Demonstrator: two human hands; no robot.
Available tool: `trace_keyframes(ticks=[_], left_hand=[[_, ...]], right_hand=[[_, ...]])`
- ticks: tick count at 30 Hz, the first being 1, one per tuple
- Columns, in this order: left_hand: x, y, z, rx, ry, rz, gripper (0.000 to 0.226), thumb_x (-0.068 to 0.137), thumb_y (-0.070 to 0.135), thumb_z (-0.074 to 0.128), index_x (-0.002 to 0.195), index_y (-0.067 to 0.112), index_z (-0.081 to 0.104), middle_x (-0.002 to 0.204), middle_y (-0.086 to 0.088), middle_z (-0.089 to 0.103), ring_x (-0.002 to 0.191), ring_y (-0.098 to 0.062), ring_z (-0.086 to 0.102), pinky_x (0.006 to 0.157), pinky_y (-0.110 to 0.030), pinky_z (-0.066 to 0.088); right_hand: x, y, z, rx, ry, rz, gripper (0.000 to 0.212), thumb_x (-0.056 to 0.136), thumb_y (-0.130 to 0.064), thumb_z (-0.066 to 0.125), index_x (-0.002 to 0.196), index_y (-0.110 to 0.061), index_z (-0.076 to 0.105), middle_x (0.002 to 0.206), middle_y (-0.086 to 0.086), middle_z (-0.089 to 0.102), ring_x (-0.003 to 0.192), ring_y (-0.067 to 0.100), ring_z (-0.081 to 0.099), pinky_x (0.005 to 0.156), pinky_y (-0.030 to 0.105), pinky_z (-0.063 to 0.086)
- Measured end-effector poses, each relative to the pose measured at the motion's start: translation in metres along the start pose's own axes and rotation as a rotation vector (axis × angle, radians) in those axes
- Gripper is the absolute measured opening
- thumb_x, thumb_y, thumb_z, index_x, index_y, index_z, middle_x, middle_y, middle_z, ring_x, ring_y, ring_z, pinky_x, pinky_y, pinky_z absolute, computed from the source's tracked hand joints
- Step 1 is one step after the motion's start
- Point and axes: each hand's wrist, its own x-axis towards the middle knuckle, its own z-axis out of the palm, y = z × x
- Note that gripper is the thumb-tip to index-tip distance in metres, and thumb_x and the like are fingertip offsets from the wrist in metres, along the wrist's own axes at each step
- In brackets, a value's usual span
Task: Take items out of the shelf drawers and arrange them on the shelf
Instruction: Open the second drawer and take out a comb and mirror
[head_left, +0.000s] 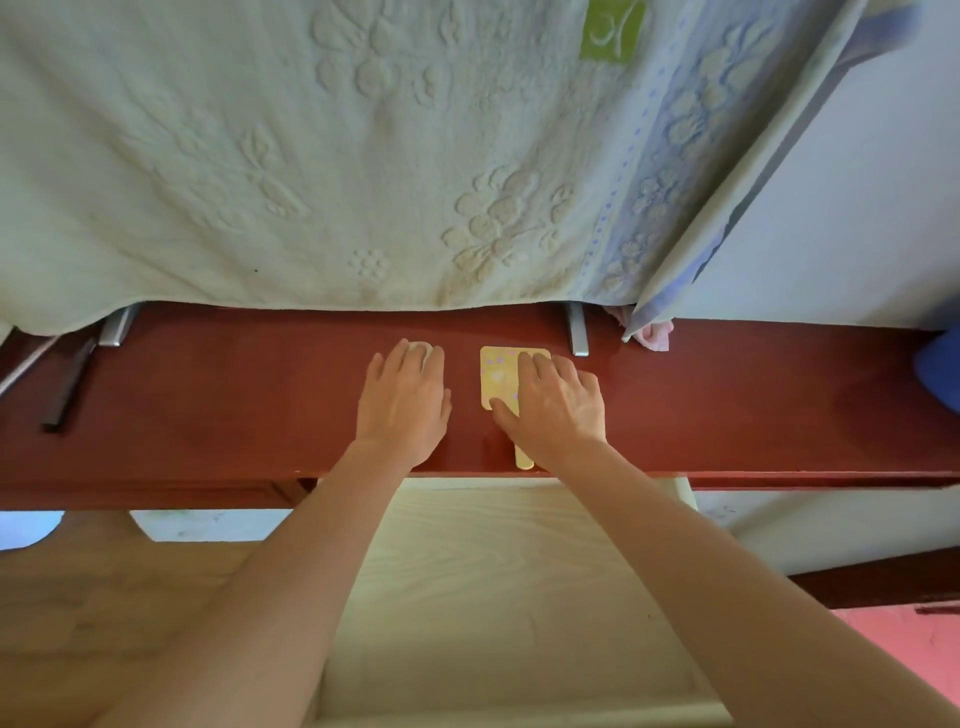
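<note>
A yellow flat paddle-shaped item (497, 375) with a short handle lies on the red-brown shelf top (234, 395). My right hand (558, 408) lies on it, fingers laid over its right side and thumb at its lower edge. My left hand (405, 397) covers a small white rounded object (422, 351), of which only the far tip shows past my fingertips. Below the shelf edge a pale wooden drawer (493, 597) stands pulled out; my forearms cross above it and its visible floor is bare.
A pale green embossed towel (311, 156) hangs over whatever stands behind the shelf. Two metal feet (577, 330) poke out under it. A dark stick (67, 389) lies at the far left, a pink cloth (655, 335) and a blue object (937, 366) at the right.
</note>
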Motion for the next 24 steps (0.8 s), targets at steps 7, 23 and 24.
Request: trace_keyframes(ticks=[7, 23, 24], left_hand=[[-0.059, 0.029, -0.037, 0.133, 0.111, 0.138, 0.027, 0.081, 0.019, 0.061, 0.104, 0.006, 0.066, 0.104, -0.010, 0.068, 0.102, -0.028, 0.060, 0.092, -0.042, 0.047], [-0.234, 0.077, -0.034, 0.176, 0.117, 0.051, 0.042, 0.077, 0.022, 0.069, 0.117, 0.012, 0.061, 0.105, -0.007, 0.070, 0.111, -0.027, 0.060, 0.101, -0.051, 0.039], [-0.241, 0.078, -0.031, 0.175, 0.112, 0.049, 0.043, 0.076, 0.021, 0.070, 0.117, 0.012, 0.061, 0.104, -0.007, 0.070, 0.110, -0.027, 0.060, 0.100, -0.051, 0.040]], right_hand=[[-0.061, 0.010, -0.032, -0.094, 0.207, -0.127, 0.046, 0.070, -0.054, 0.063, 0.084, -0.010, 0.067, 0.080, 0.004, 0.067, 0.074, 0.024, 0.064, 0.065, 0.034, 0.050], [-0.234, 0.025, -0.043, -0.108, 0.151, -0.216, 0.067, 0.079, -0.063, 0.033, 0.110, -0.010, 0.061, 0.100, 0.006, 0.066, 0.083, 0.027, 0.062, 0.072, 0.037, 0.048], [-0.241, 0.024, -0.040, -0.109, 0.151, -0.215, 0.068, 0.078, -0.063, 0.034, 0.110, -0.010, 0.061, 0.098, 0.006, 0.066, 0.082, 0.027, 0.062, 0.072, 0.037, 0.048]])
